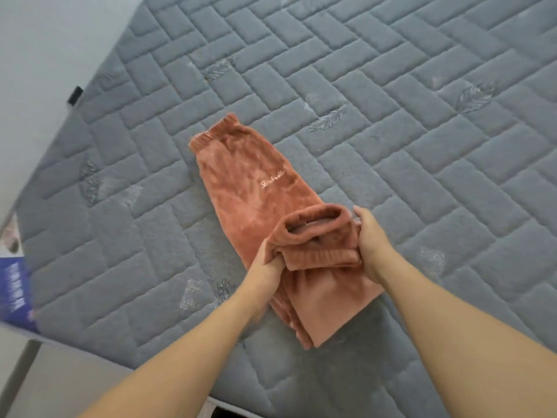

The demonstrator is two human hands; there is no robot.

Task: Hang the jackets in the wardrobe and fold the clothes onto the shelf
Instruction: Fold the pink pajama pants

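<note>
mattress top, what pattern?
Grey mattress, quilted in a brick-like herringbone with scattered leaf motifs; clearest in the head view.

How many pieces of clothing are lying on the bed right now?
1: the fuzzy orange trousers, lying across the grey mattress, their near end gripped by the left hand and right hand. Others may lie outside the view.

Trousers (259, 188): rust fleece, flat on grey mattress (422, 116)
Left hand (266, 267): grips ribbed end
Right hand (372, 245): grips same end
</note>
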